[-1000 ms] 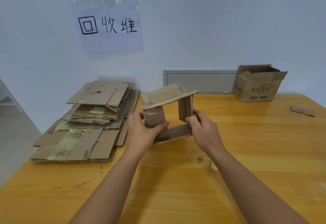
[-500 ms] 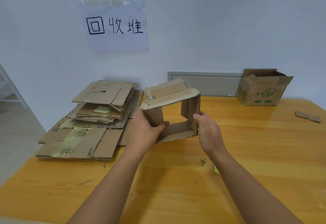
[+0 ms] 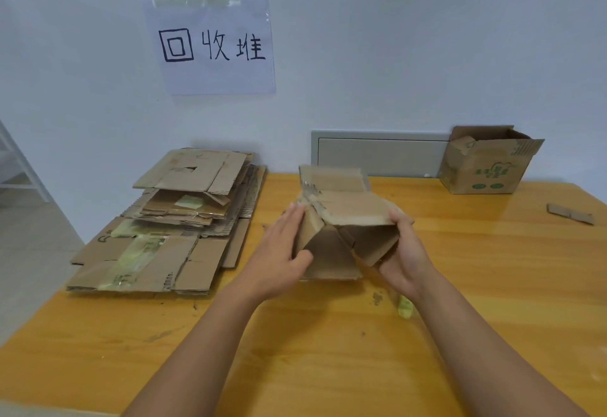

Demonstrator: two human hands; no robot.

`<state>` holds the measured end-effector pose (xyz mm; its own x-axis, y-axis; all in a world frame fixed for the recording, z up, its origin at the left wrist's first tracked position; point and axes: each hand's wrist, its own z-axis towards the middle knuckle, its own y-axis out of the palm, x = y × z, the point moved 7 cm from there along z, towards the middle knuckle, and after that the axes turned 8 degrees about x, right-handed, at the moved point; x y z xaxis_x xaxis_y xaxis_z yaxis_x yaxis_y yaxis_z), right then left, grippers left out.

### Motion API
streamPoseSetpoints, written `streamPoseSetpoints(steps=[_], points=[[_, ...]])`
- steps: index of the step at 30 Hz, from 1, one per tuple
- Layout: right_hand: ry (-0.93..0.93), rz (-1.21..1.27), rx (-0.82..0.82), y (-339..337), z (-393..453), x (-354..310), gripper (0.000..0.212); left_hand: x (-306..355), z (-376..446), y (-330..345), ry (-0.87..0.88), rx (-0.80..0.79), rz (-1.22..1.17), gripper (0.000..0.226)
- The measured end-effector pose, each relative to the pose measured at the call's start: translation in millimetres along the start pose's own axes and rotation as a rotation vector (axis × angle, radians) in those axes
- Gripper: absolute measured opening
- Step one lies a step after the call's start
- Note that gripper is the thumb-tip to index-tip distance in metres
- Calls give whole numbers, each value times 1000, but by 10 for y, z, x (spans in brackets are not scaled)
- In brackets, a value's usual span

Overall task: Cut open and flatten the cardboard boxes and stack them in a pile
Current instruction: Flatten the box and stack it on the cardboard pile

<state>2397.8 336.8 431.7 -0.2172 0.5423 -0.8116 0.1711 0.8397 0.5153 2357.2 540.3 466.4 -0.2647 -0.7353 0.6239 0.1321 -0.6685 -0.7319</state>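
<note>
Soft, even light fills the scene; glare streaks the glossy yellow wooden table [image 3: 492,252], and edges bow from wide-angle distortion.

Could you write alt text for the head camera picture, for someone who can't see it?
Two bare hands, left hand and right hand, squash a small opened cardboard box on a wooden table. A pile of flattened cardboard lies to the left.

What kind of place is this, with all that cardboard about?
Probably a small recycling or packing corner indoors. A pile of flattened cardboard lies on a wooden table under a handwritten paper sign taped to the wall, and an opened box waits nearby.
</note>
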Motion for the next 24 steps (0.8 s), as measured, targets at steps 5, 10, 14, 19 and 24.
streamPoseSetpoints(steps=[5,10,14,19,24], points=[[-29,-204,315,-447,214,67,33,-159,-47,339,-3,-138,253,80],[-255,-680,445,-639,246,-132,61,-276,-154,610,11,-250,392,81],[-405,-1197,338,-501,313,-178,54,-328,-186,723,-9,-284,427,75],[-540,-1852,184,-141,338,18,52,-332,-152,759,-67,-266,405,63],[-538,-1933,-233,156,477,416,54,-304,-13,680,-45,-113,417,48]])
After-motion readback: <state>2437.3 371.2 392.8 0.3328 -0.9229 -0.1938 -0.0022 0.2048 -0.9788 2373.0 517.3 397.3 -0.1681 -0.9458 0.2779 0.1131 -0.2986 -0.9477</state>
